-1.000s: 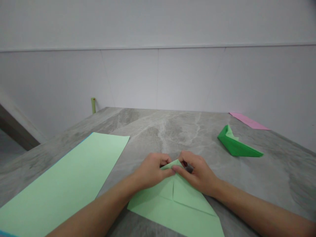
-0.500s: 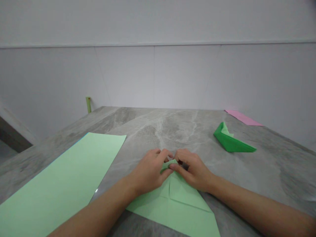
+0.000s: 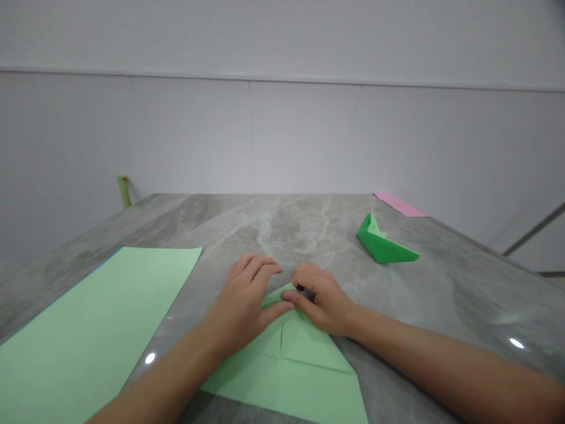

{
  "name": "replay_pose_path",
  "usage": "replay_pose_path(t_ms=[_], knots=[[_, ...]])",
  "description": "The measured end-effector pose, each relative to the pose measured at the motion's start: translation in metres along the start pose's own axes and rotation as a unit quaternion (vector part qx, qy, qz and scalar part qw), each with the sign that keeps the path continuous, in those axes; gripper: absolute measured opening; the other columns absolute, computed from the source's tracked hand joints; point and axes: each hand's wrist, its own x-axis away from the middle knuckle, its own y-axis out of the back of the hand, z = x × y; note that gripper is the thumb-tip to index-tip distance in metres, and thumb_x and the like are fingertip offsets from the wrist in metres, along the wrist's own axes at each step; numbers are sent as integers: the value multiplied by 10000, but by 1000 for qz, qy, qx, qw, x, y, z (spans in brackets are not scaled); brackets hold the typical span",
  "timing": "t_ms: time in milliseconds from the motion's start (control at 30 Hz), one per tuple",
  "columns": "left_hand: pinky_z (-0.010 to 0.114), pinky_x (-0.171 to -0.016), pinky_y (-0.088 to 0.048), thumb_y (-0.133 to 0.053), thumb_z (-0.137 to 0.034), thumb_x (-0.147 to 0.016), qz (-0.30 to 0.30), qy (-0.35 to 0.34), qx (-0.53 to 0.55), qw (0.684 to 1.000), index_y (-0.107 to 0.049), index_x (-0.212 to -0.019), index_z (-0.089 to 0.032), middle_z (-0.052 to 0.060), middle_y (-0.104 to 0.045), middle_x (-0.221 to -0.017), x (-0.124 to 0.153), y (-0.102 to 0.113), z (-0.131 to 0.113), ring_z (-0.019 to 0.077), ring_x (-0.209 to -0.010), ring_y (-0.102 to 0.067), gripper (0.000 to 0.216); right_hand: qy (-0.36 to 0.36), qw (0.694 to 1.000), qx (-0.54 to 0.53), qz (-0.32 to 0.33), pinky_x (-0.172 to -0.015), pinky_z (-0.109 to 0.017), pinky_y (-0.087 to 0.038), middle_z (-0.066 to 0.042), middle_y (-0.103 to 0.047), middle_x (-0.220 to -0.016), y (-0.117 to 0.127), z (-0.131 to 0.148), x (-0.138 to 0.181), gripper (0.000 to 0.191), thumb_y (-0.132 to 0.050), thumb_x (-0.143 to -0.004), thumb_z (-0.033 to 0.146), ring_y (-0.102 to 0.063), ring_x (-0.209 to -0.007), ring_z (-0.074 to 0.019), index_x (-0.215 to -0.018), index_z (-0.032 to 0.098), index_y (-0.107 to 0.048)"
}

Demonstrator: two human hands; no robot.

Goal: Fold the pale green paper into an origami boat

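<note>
A light green sheet of paper [image 3: 304, 377] lies on the table in front of me, creased and folded to a point at its far end. With thumb and curled fingers, my right hand [image 3: 320, 297] pinches that pointed tip. My left hand [image 3: 247, 300] is at the left slanting edge, its fingers spread above the table and its thumb stretched across the paper toward the right thumb. Whether the left thumb presses on the paper I cannot tell. Part of the left edge is hidden under the left hand and forearm.
A stack of light green paper [image 3: 110, 312] lies at the left on the grey marbled table [image 3: 291, 224]. To the right rests a folded green paper boat [image 3: 384, 244], with pink paper [image 3: 401, 205] near the far right edge. A pale wall rises behind.
My left fingers have opened and come away from the paper's tip, while the right hand keeps its pinch. The whole view has shifted, so things appear further left.
</note>
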Motion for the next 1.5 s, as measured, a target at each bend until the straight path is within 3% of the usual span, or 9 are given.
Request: replay_pose_path(t_ms=[167,600,767,933,1167,1267,1367,1500], knots=[[415,-867,-433,-682,-369,-808,51,12,18,998,-606,-958,-193,45,-631,-982,0,-1,-2,241,-979,-510,243,14,1000,-8,-7,-668,-303,-339,9,-488,-659,0,-1,0,257,-502,-919,316,-451,-665,-144,-698,189,-474],[377,-845,-409,-620,-292,-862,63,15,28,997,-607,-846,-164,46,-638,-902,-1,-1,-9,218,-919,-510,130,26,1000,-16,8,-688,-313,-330,7,-505,-662,-1,1,1,246,-465,-940,262,-468,-676,-140,-713,176,-502],[279,-684,-382,-621,-262,-851,93,90,53,990,-568,-722,-159,9,-580,-715,0,-3,-13,172,-758,-516,173,46,999,-8,10,-698,-322,-339,5,-494,-649,0,1,0,236,-469,-928,235,-471,-675,-145,-701,175,-497],[239,-575,-297,-578,-353,-866,127,159,116,972,-565,-670,-169,-41,-519,-591,-3,-2,-14,107,-564,-436,270,48,998,-24,-29,-687,-314,-358,-1,-543,-668,1,1,0,155,-549,-897,240,-490,-665,-141,-758,172,-548],[236,-590,-288,-620,-285,-796,182,193,166,950,-627,-693,-172,-38,-566,-629,-6,3,-20,117,-612,-471,153,54,994,-14,-94,-663,-329,-369,-12,-564,-637,4,3,-1,165,-545,-894,191,-499,-648,-153,-735,176,-585],[234,-614,-305,-616,-272,-782,167,214,189,944,-649,-718,-173,-36,-561,-652,-5,0,-20,126,-658,-485,123,59,991,-19,-120,-677,-331,-386,-14,-599,-654,5,5,-1,150,-566,-887,190,-523,-660,-153,-741,182,-601],[227,-590,-293,-593,-280,-786,160,242,215,933,-643,-683,-165,-43,-493,-613,-4,-3,-18,118,-636,-453,163,37,993,-52,-104,-689,-316,-408,-11,-622,-684,5,4,-2,112,-595,-874,190,-546,-674,-144,-765,180,-623],[227,-529,-238,-550,-380,-822,165,265,239,919,-594,-587,-149,-44,-348,-574,-3,-3,-15,100,-586,-350,332,-7,993,-120,-23,-646,-283,-424,-15,-614,-707,3,3,-2,86,-633,-848,219,-551,-677,-139,-779,169,-644]])
